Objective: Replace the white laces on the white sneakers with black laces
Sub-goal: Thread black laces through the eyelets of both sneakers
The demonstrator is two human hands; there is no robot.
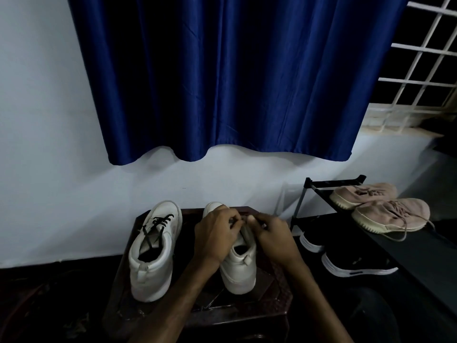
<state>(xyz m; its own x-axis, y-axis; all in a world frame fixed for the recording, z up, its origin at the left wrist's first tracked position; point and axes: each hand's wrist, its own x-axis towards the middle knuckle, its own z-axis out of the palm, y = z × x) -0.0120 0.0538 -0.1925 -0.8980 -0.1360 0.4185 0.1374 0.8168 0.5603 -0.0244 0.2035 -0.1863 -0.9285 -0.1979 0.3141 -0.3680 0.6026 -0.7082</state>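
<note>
On the dark stool (pixel 277 288), the left sneaker (pixel 150 253) already carries black lace (pixel 160 222); both hands, left hand (pixel 217 235) and right hand (pixel 274 235), pinch narrowly over the right sneaker (pixel 238 271), seemingly holding lace; feed each eyelet evenly, untwisted.

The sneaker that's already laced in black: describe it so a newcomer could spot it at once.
Below the blue curtain, a dark wooden stool holds two white sneakers. The finished sneaker stands on the left, untouched by either hand. Black laces cross its tongue, while its neighbour sits under both hands.
</note>
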